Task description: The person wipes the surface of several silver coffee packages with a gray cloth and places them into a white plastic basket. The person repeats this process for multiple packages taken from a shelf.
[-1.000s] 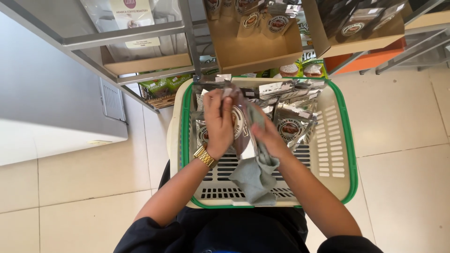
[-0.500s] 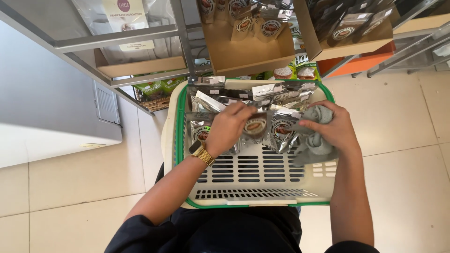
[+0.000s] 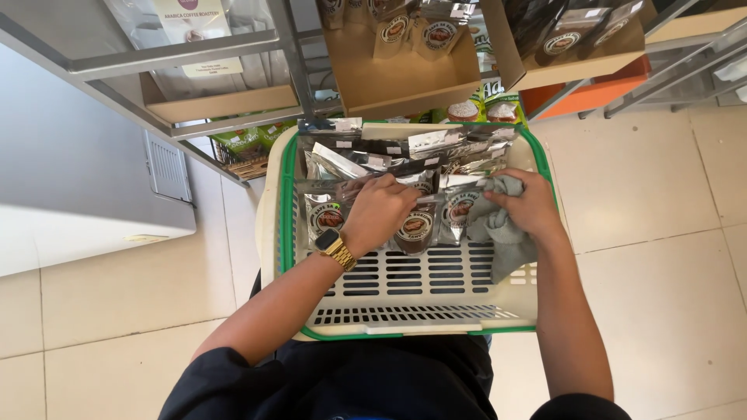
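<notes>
Pouch (image 3: 416, 229) stands in basket (image 3: 420, 315), far half, front row, long axis upright. We see left hand (image 3: 379, 214) on its top, fingers curled; pinch hidden, cannot tell. Right hand (image 3: 529, 206) close beside, clenching grey cloth (image 3: 498, 233). Left nearer pouch. Basket holds more silver pouches (image 3: 405, 152) behind; near half bare slats.

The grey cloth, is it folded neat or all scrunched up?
Scrunched up. The grey cloth is bunched under the right hand, inside the basket.
</notes>
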